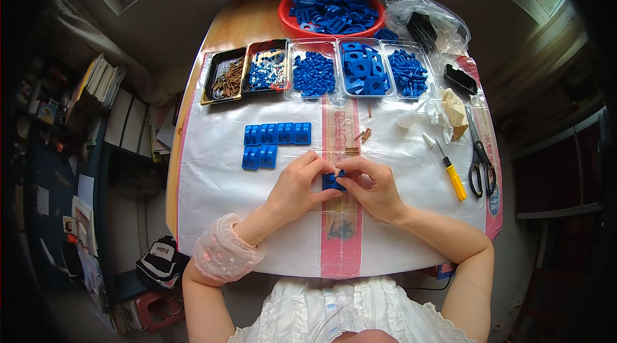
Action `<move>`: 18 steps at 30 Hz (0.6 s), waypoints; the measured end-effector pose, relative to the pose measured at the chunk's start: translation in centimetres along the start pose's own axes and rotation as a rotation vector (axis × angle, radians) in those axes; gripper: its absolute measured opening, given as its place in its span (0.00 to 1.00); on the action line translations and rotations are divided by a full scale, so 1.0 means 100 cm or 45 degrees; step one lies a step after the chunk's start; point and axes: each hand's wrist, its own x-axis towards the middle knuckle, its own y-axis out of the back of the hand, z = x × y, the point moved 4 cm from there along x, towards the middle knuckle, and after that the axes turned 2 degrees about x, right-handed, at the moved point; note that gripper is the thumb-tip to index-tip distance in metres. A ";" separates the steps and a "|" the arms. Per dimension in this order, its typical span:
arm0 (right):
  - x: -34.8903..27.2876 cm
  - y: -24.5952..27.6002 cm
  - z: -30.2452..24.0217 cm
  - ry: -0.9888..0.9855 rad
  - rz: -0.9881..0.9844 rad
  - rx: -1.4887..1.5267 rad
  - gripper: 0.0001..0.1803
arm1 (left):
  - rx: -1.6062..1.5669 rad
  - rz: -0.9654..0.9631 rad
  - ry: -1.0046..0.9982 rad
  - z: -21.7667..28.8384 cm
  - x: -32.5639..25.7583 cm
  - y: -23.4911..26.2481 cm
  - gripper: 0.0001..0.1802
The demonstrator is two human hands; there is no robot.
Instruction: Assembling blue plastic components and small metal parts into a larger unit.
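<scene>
Near the middle of the covered table, my left hand (297, 181) pinches a blue plastic block (330, 182) by its left side. My right hand (375, 190) is closed with thumb and finger around a small blue plastic piece (341, 173) at the block's top right. Whether that piece is seated in the block is hidden by my fingers. Left of my hands, several matching blue blocks (285, 133) lie in two short rows. Just beyond my fingers are several copper-coloured pins (352, 150), with more loose pins (366, 135) farther back.
Behind stand a black tray of brass-coloured screws (228, 79), a tray of small blue and silver parts (267, 73) and clear boxes of blue parts (313, 74). A red basin (283, 16) sits at the back. At right lie a yellow-handled screwdriver (455, 179) and black-handled scissors (479, 166).
</scene>
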 end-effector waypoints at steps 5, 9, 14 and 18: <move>0.000 -0.002 -0.002 0.247 0.043 -0.134 0.13 | -0.017 -0.016 0.002 0.000 0.000 -0.001 0.19; 0.000 -0.002 -0.008 0.323 0.041 -0.183 0.12 | 0.032 0.019 -0.036 0.002 0.000 -0.001 0.19; -0.001 -0.004 -0.009 0.393 -0.048 -0.290 0.11 | -0.016 0.037 -0.026 0.001 -0.001 -0.003 0.17; 0.000 -0.005 -0.012 0.424 -0.041 -0.264 0.12 | -0.049 0.034 -0.017 0.002 0.000 -0.002 0.16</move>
